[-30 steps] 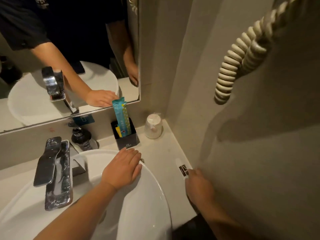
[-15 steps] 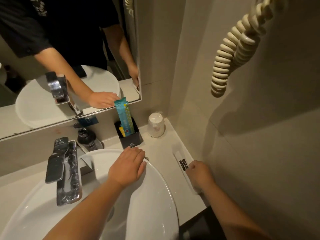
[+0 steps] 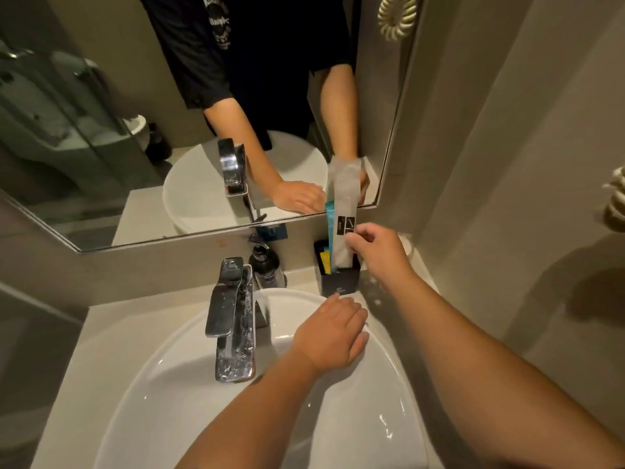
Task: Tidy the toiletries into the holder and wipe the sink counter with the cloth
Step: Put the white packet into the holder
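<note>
A small black holder [image 3: 340, 283] stands on the counter against the mirror, behind the basin. A teal packet [image 3: 329, 222] and a yellow one [image 3: 325, 262] stand in it. My right hand [image 3: 377, 253] pinches a long white sachet [image 3: 344, 211] with a black label, held upright with its lower end inside the holder. My left hand [image 3: 333, 336] rests flat on the rim of the white basin [image 3: 169, 384], fingers spread, holding nothing. No cloth is in view.
A chrome tap [image 3: 231, 316] stands over the basin. A dark soap pump bottle [image 3: 266, 267] is behind it. The pale counter [image 3: 111, 330] runs left and right. A wall stands close on the right, with a coiled cord [image 3: 397, 20] hanging above.
My right hand picked up the white sachet from the counter at the right and carried it up to the holder. The left hand stayed on the basin rim. The view tilted up.
</note>
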### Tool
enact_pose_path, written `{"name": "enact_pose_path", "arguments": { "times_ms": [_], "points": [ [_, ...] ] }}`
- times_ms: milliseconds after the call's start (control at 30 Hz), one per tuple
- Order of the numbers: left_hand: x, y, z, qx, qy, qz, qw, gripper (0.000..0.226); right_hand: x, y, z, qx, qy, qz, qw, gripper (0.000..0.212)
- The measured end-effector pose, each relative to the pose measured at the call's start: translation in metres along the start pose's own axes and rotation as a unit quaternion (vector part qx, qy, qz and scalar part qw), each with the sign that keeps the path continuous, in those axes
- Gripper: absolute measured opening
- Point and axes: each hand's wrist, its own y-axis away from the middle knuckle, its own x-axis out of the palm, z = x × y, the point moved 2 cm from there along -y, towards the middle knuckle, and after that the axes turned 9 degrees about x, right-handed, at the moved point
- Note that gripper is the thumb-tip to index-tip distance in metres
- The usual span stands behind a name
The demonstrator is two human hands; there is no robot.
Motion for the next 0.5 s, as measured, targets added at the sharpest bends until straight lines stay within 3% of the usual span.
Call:
{"name": "enact_pose_path", "arguments": {
  "times_ms": [233, 500],
  "points": [
    [0.005, 0.001, -0.001, -0.007, -0.019, 0.005, 1.0, 0.044, 0.012, -0.018, -0.05, 0.038, 0.093, -0.04, 0.994, 0.019],
    [0.005, 0.001, -0.002, -0.012, -0.005, -0.02, 1.0, 0.039, 0.017, -0.019, -0.053, 0.054, 0.101, -0.039, 0.993, 0.008]
  ]
}}
